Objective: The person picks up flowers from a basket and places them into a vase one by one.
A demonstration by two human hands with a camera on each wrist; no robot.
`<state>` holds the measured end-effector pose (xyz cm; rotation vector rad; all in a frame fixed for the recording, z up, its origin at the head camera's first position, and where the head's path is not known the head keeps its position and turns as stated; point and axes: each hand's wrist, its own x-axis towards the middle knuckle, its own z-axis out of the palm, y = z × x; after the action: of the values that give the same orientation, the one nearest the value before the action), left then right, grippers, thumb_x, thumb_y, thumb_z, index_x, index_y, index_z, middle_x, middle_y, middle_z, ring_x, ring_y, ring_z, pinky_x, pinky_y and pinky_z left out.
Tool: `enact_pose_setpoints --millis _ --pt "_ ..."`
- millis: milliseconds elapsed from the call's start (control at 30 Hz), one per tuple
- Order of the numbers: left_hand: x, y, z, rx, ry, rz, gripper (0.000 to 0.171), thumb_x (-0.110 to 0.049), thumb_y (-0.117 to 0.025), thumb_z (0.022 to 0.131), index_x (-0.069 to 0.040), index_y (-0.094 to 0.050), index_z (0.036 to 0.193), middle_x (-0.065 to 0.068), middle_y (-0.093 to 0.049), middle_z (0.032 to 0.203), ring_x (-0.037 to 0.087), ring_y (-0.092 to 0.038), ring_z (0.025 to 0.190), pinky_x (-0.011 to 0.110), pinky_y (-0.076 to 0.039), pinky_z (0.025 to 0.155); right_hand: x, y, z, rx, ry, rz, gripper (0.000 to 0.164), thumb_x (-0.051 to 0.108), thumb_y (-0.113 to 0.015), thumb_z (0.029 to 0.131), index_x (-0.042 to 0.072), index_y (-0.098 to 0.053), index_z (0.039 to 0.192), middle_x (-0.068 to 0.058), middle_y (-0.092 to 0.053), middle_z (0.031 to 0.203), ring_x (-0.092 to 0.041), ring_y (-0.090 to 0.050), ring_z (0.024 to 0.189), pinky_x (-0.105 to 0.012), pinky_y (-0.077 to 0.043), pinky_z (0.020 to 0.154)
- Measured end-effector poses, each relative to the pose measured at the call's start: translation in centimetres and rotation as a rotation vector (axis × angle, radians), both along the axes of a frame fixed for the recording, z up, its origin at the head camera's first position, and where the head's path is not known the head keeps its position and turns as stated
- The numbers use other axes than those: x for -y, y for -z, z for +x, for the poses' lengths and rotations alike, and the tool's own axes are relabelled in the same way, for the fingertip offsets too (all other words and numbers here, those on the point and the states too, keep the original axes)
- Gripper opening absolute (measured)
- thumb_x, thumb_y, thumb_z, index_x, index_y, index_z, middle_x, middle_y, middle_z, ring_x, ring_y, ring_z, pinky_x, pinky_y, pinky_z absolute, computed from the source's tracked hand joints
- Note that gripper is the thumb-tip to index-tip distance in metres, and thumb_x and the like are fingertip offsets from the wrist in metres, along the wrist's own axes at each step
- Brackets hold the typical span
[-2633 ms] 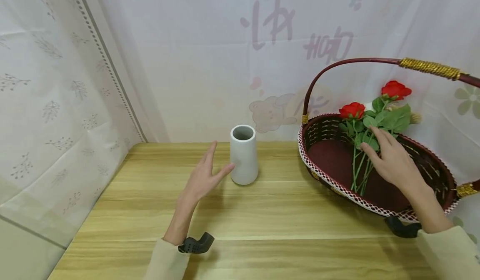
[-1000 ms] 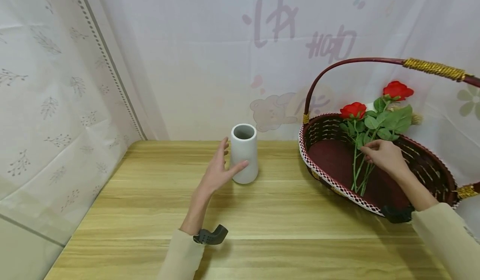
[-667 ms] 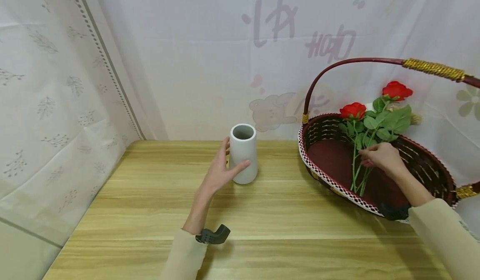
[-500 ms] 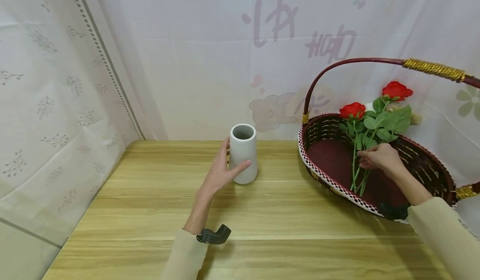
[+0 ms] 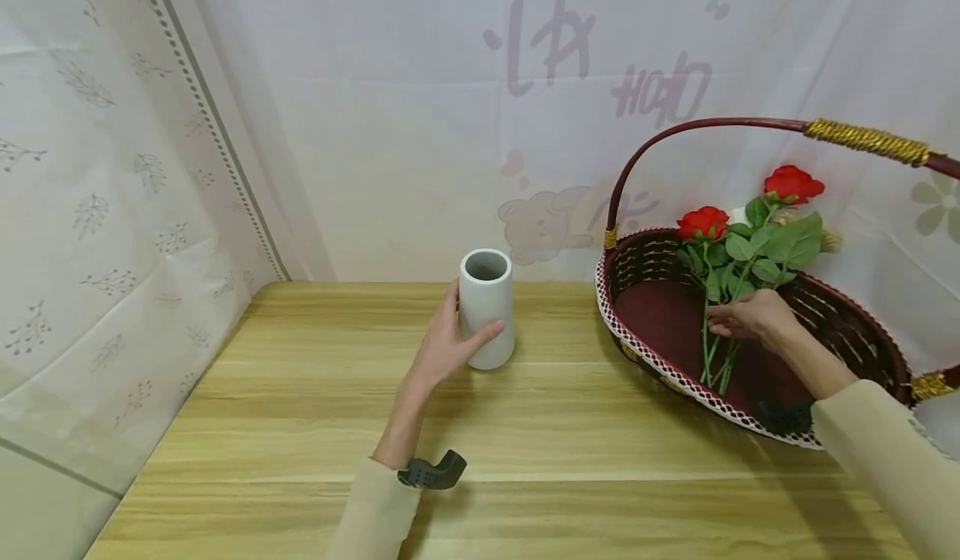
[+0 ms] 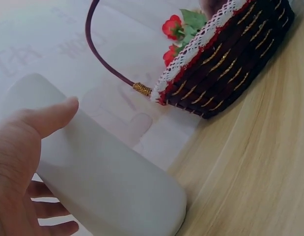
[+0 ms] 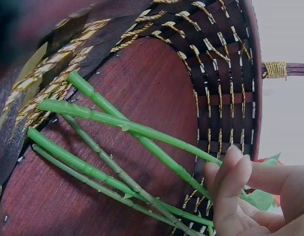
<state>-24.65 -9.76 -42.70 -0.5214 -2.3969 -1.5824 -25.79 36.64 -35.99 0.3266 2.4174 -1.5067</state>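
Note:
A pale grey-white vase (image 5: pixel 480 306) stands upright on the table. My left hand (image 5: pixel 441 350) holds it from the left, with the thumb across its front and the fingers behind; the left wrist view shows the thumb lying on the smooth side of the vase (image 6: pixel 117 177). At the right, red roses (image 5: pixel 702 223) with green leaves lean in a dark wicker basket (image 5: pixel 675 378). My right hand (image 5: pixel 756 318) reaches into the basket and pinches a rose stem below the leaves. Several green stems (image 7: pixel 156 130) cross over the basket's dark red bottom in the right wrist view.
The basket's tall handle (image 5: pixel 705 126), wrapped in gold cord at the top, arches over the roses. A pale printed cloth (image 5: pixel 390 127) hangs behind the wooden table (image 5: pixel 555 435), and another patterned cloth (image 5: pixel 120 235) hangs at the left.
My left hand has moved right and taken hold of the vase. My right hand, with fingers spread at first, has lowered, closed and shifted slightly left along the rose stems.

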Motion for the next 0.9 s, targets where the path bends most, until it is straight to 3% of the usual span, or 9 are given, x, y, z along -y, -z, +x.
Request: enact_pose_setpoints --millis 300,567,900 --pt "-0.33 0.15 -0.03 -0.005 -0.025 0.002 0.089 -0.033 -0.083 0.086 -0.015 -0.03 0.156 0.008 -0.051 0.142 0.027 -0.051 0.127 0.052 -0.041 0.105 0.26 0.71 -0.1 0.006 0.022 0.007 0.046 0.013 -0.062 0.101 -0.022 -0.052 0.129 0.0 -0.073 0.074 -0.008 -0.07 0.064 -0.028 -0.059 0.069" --pt "-0.47 0.26 -0.07 0.005 -0.031 0.001 0.088 -0.032 -0.083 0.086 -0.015 -0.031 0.155 0.008 -0.051 0.142 0.027 -0.051 0.128 0.052 -0.041 0.106 -0.27 0.75 0.09 -0.03 0.002 -0.045 0.056 0.011 -0.055 0.104 -0.023 -0.033 0.143 0.004 -0.072 0.084 -0.005 -0.07 0.073 -0.028 -0.059 0.077" --pt "-0.54 0.6 -0.21 -0.009 -0.047 -0.009 0.087 -0.031 -0.084 0.085 -0.013 -0.033 0.154 0.009 -0.052 0.141 0.026 -0.051 0.127 0.048 -0.041 0.106 0.2 0.05 0.07 -0.066 -0.012 -0.062 0.055 0.016 -0.053 0.106 -0.024 -0.035 0.14 0.006 -0.072 0.083 -0.002 -0.069 0.073 -0.026 -0.058 0.077"
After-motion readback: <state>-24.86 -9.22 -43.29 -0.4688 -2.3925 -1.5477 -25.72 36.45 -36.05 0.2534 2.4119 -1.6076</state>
